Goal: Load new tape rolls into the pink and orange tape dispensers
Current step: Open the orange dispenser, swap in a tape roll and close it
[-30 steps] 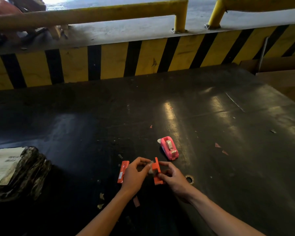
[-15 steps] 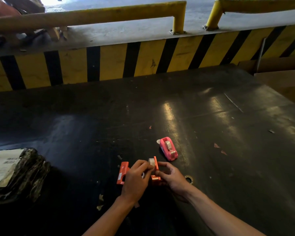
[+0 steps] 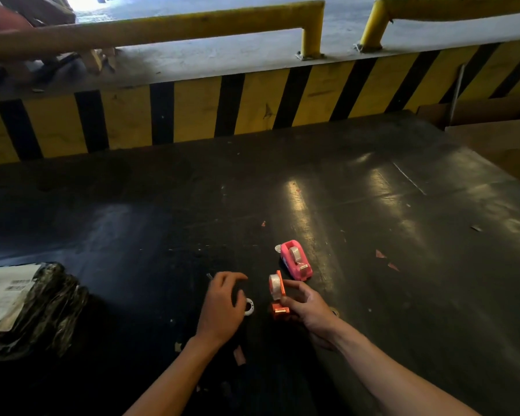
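Observation:
The pink tape dispenser (image 3: 296,261) lies on the black table (image 3: 403,235) with a tape roll seated in it. Just in front of it my right hand (image 3: 308,310) grips an orange dispenser half (image 3: 279,310), held upright, with a clear tape roll (image 3: 273,285) on its hub. My left hand (image 3: 222,304) hovers palm down to its left, fingers apart, nothing visible in it. A small white ring (image 3: 249,306) lies beside its thumb. The other orange piece is hidden under that hand.
A black-wrapped parcel (image 3: 42,310) with a white label sits at the left edge. A yellow-and-black striped wall (image 3: 192,115) closes the far side. Cardboard (image 3: 493,136) stands at the right. A bare tape core (image 3: 334,311) and paper scraps lie around my hands.
My left hand has left the orange dispenser half and moved left, covering the loose orange piece. My right hand has kept the half, now with the tape roll on it.

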Demonstrator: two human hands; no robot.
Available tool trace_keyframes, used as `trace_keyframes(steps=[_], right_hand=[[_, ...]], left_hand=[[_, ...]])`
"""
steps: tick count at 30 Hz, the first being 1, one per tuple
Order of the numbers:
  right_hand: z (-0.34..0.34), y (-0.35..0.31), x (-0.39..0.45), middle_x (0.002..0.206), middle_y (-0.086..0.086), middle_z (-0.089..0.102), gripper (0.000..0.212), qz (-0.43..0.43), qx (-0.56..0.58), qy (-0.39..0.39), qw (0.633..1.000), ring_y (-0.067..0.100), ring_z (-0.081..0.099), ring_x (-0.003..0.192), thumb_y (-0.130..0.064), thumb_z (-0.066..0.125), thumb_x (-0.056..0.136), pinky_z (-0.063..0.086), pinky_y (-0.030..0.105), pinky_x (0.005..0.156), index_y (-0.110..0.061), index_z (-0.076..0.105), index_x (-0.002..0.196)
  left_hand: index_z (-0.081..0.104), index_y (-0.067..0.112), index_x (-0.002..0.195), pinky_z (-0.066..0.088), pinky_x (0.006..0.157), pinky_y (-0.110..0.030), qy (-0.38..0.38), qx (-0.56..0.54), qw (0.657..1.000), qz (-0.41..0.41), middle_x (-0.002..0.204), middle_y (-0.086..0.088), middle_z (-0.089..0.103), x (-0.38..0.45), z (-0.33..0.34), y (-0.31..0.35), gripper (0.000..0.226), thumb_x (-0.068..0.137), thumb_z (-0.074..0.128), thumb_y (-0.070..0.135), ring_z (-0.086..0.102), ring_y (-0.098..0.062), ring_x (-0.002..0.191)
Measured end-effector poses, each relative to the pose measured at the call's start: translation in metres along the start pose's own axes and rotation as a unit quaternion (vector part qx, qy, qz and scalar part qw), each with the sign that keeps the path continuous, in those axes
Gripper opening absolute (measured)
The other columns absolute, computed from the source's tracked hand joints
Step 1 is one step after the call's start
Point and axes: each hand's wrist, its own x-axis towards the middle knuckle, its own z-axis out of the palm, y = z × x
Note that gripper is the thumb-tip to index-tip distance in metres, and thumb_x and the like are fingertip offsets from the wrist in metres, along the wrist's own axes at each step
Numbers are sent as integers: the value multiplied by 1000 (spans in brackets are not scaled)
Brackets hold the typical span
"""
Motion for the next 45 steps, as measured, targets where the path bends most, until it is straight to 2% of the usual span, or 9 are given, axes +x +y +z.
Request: trace_keyframes(steps=[5, 10, 17, 23, 28, 30, 33, 37, 45], right_hand=[[-4, 2, 2, 131, 12, 59, 42, 5, 13, 1, 1000, 31, 62, 117, -9, 70, 88, 52, 54, 101, -27, 59, 125], [-6, 2, 1, 133, 11, 57, 43, 16, 4, -4, 1000, 31, 60, 119, -10, 69, 89, 50, 53, 102, -28, 57, 127], [-3, 5, -1, 134, 9, 55, 42, 25, -28, -7, 999, 29, 58, 120, -12, 69, 90, 49, 52, 103, -30, 57, 126], [-3, 4, -2, 134, 7, 55, 46, 11, -62, -7, 998, 27, 55, 123, -19, 73, 86, 48, 50, 105, -32, 56, 127], [-9, 5, -1, 135, 7, 56, 43, 5, -47, 3, 999, 28, 57, 122, -17, 71, 88, 49, 52, 104, -34, 58, 125], [-9, 6, -2, 134, 8, 56, 42, 0, -33, 2, 999, 28, 58, 122, -15, 70, 89, 50, 52, 103, -32, 57, 125], [-6, 8, -2, 134, 10, 59, 46, -11, -28, -4, 1000, 29, 60, 120, -20, 76, 84, 51, 53, 101, -33, 59, 124], [-1, 5, -4, 129, 15, 62, 52, -16, -12, -25, 999, 30, 67, 113, -23, 80, 79, 53, 52, 99, -28, 59, 126], [-1, 3, -7, 130, 18, 62, 54, -11, -7, -31, 999, 34, 66, 114, -26, 82, 77, 51, 56, 100, -27, 59, 126]], left_hand=[[33, 29, 151, 46, 105, -46, -139, 106, 957, -230, 148, -16, 35, 19, -3, -37, 61, 96, 60, 28, 44, -36, 132], [32, 28, 149, 62, 75, -33, -196, 32, 941, -275, 133, -15, 50, 20, 0, -61, 65, 93, 61, 13, 70, -21, 87], [20, 34, 154, 53, 97, -46, -184, 31, 936, -298, 147, -19, 32, 27, 5, -60, 76, 89, 57, 48, 60, -32, 111], [39, 33, 145, 56, 92, -43, -153, 44, 940, -300, 140, -16, 41, 31, 10, -55, 57, 93, 63, 30, 59, -30, 109], [47, 26, 136, 59, 82, -43, -106, -153, 916, -356, 134, -12, 51, 30, 5, -36, 52, 90, 68, 14, 62, -25, 104], [51, 24, 133, 60, 72, -41, -94, -284, 872, -388, 131, -12, 53, 28, 3, -19, 48, 90, 68, 12, 62, -28, 104], [57, 21, 127, 59, 80, -44, -130, -410, 804, -410, 123, -15, 61, 25, -1, 5, 43, 88, 70, 11, 64, -31, 108], [61, 20, 123, 56, 95, -52, -183, -464, 768, -402, 123, -18, 63, 18, -1, 26, 38, 87, 70, 10, 66, -34, 110], [59, 21, 126, 55, 94, -55, -172, -492, 755, -398, 125, -18, 59, 16, 0, 36, 43, 86, 69, 6, 65, -37, 109]])
